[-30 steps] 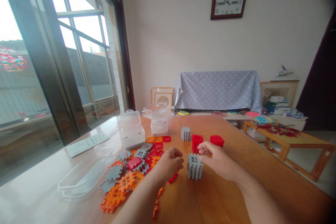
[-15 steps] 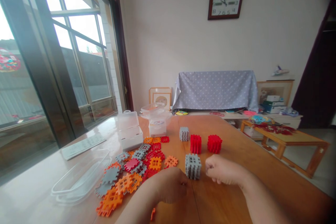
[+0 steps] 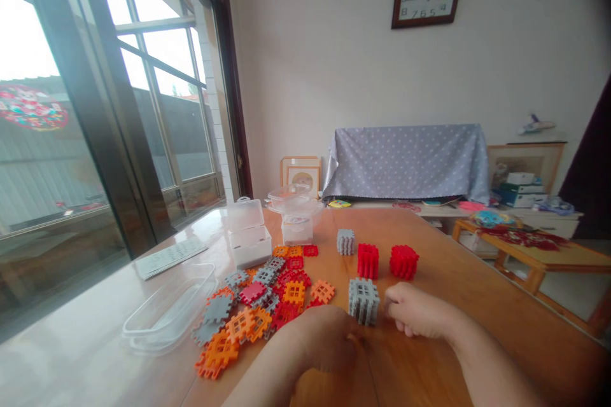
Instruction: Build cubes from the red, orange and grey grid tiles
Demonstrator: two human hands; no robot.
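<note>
My left hand [image 3: 331, 338] is just left of and in front of a grey stack of toothed plastic tiles [image 3: 363, 301]. Its fingers point down and are smeared by motion, so what they hold, if anything, is hidden. On the other side of that stack my right hand [image 3: 414, 310] rests on the table in a loose fist, a small gap from the tiles, with nothing visible in it. Farther back stand a smaller grey stack [image 3: 345, 241], a red stack [image 3: 368, 261] and another red stack [image 3: 403, 262]. A spread of loose tiles [image 3: 252, 292] in orange, red and grey lies left.
On the table's [image 3: 429, 369] left side are a clear plastic tub [image 3: 167, 315], a printed sheet [image 3: 172, 257], an opened translucent box [image 3: 251, 247] and a small container [image 3: 296, 231] with clear lids above. A low wooden table [image 3: 534, 241] stands at the right.
The camera view has shifted, so the scene sits farther right. My left hand has blurred, and a red-orange piece seen below its forearm is out of sight. My right hand stays by the grey stack.
</note>
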